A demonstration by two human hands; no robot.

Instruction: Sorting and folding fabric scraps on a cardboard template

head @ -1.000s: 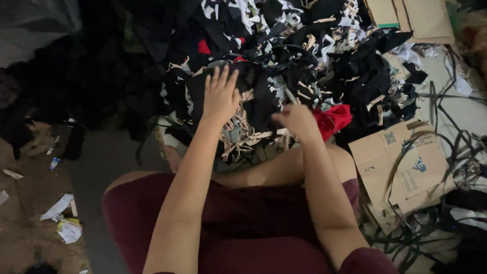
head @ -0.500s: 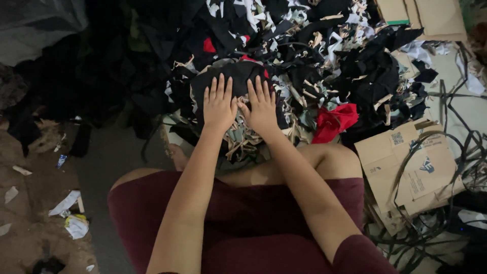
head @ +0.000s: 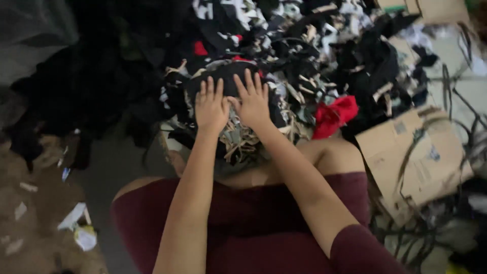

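Observation:
My left hand [head: 210, 105] and my right hand [head: 250, 100] lie flat, side by side, fingers spread, pressing on a black cloth piece [head: 228, 76] that tops a stack of tan and grey fabric scraps [head: 238, 139] in front of my knees. Neither hand grips anything. Around the stack spreads a large heap of black, white and tan cloth scraps [head: 314, 45]. A red cloth piece [head: 334, 115] lies just right of my right forearm.
Flattened cardboard [head: 413, 152] with black straps over it lies at the right. More cardboard [head: 431, 7] sits at the top right. Dark fabric [head: 86, 86] piles up at the left. Paper litter [head: 76, 223] dots the brown floor at lower left.
My right hand came from near the red cloth to lie flat beside my left hand on the black piece. Both hands have since slid slightly; the view shifted a little.

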